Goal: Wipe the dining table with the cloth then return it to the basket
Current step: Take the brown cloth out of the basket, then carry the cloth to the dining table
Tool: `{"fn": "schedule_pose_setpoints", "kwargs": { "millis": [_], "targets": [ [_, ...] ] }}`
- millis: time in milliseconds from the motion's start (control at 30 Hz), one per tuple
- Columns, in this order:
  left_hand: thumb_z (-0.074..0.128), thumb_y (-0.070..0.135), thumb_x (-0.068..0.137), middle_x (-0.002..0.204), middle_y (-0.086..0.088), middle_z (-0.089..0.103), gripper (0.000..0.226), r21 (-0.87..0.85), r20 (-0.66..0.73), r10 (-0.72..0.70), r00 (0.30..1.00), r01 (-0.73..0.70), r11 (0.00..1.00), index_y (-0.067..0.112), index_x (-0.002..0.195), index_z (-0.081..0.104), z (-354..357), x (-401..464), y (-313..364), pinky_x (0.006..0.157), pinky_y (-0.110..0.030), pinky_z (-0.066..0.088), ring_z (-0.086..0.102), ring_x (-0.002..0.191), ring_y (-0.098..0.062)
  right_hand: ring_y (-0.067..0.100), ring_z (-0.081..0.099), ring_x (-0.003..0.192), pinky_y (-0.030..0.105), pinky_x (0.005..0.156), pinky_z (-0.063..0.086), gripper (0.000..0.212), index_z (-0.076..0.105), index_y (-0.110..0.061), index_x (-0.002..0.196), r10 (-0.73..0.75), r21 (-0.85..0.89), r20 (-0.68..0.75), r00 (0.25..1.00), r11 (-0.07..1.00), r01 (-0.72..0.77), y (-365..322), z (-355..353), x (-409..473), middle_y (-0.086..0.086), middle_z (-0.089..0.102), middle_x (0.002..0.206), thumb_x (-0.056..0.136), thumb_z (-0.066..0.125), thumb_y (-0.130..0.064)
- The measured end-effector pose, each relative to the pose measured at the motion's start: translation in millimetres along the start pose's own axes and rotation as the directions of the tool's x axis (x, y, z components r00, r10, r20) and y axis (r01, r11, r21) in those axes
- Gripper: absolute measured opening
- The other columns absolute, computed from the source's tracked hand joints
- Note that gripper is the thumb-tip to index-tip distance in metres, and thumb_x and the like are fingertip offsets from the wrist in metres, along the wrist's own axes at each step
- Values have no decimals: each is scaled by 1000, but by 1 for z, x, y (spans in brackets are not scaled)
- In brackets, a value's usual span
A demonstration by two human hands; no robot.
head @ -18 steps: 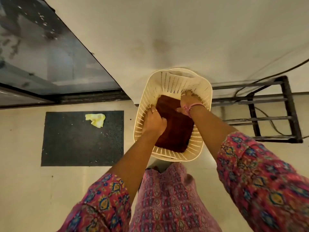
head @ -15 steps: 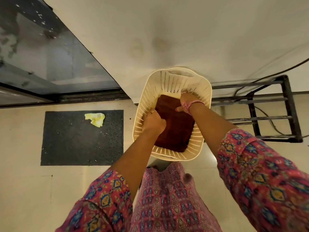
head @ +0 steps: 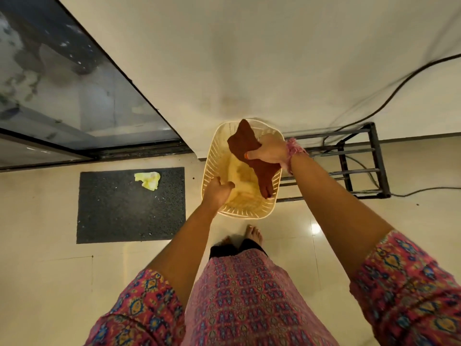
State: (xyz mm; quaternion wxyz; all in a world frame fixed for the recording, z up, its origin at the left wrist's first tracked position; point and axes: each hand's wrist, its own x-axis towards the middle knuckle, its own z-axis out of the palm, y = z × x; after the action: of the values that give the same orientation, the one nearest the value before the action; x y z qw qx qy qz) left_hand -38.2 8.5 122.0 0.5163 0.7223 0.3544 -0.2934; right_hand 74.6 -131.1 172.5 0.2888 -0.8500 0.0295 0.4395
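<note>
A yellow rag (head: pixel 147 180) lies on the dark mat (head: pixel 129 208), the left hand (head: pixel 219 191) curls round the cream basket (head: pixel 214 161) rim, and the right hand (head: pixel 270 152) grips the brown cloth (head: pixel 243 143) bunched, hanging above the basket.

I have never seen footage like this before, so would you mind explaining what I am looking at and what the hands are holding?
There is no machine here: a person wears a wide-angle camera on the head, looking down at their own arms. The right hand grips a dark red cloth above a cream plastic basket on the tiled floor. The left hand holds the basket's rim. To the left lies a dark mat with a crumpled yellow rag on it; to the right stands a black metal rack.
</note>
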Motion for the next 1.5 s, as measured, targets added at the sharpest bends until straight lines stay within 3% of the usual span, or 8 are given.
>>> {"fn": "schedule_pose_setpoints", "kwargs": {
  "millis": [167,433,600,800,900,1033,1233,1500],
  "targets": [
    [57,19,89,98,-10,55,14,-307,75,-124,989,142,941,11,100,59,-20,-46,19,72,-29,41,52,90,-21,21,66,73,26,55,56,15,63,-10,93,-29,355,-79,996,933,55,-32,-36,-79,7,66,86,80,69,-12],
    [48,74,77,93,-15,69,84,-723,393,16,919,299,623,2,121,51,-40,-93,59,67,-33,55,67,81,-24,15,72,64,24,53,56,5,65,-11,93,-168,803,-52,984,579,142,-71,-54,-187,5,74,75,88,63,-11],
    [54,85,59,131,-22,56,107,-795,577,308,756,433,426,8,134,50,-60,-121,56,85,-50,53,61,112,-38,15,73,77,26,63,58,13,65,-13,103,-278,927,-54,959,342,152,-72,-49,-225,3,76,85,91,60,-11],
    [47,77,74,82,-13,68,55,-797,550,570,611,178,577,31,102,57,-80,-161,114,55,-53,56,67,59,-32,14,71,79,26,71,59,22,60,-14,112,-127,849,-250,960,448,280,-41,-41,-271,1,73,93,93,54,-4],
    [78,38,70,107,-8,72,68,-477,643,295,707,67,877,18,130,54,-88,-151,95,71,-38,58,70,95,-28,15,69,87,28,79,58,41,48,-15,131,-71,828,-342,937,449,336,-20,-18,-301,4,66,109,95,47,3],
    [70,17,81,97,-1,75,30,-243,680,301,669,-183,953,28,108,62,-98,-157,101,62,-32,58,72,87,-20,22,67,101,33,83,58,47,49,-21,133,79,882,-440,895,225,414,8,36,-334,6,66,119,92,50,3],
    [58,12,88,95,-7,75,20,-74,820,158,551,-171,982,18,107,63,-68,-208,88,60,-33,58,72,86,-23,26,72,89,35,68,59,30,63,-12,110,337,786,-481,809,-244,569,36,133,-389,11,74,101,88,52,4],
    [54,23,90,108,-12,71,30,251,928,-169,333,-221,943,9,115,63,14,-279,14,70,-38,59,69,96,-27,26,72,86,38,68,60,39,56,-9,126,618,579,-417,666,-385,719,72,264,-485,13,72,106,90,49,4]
  ]
}}
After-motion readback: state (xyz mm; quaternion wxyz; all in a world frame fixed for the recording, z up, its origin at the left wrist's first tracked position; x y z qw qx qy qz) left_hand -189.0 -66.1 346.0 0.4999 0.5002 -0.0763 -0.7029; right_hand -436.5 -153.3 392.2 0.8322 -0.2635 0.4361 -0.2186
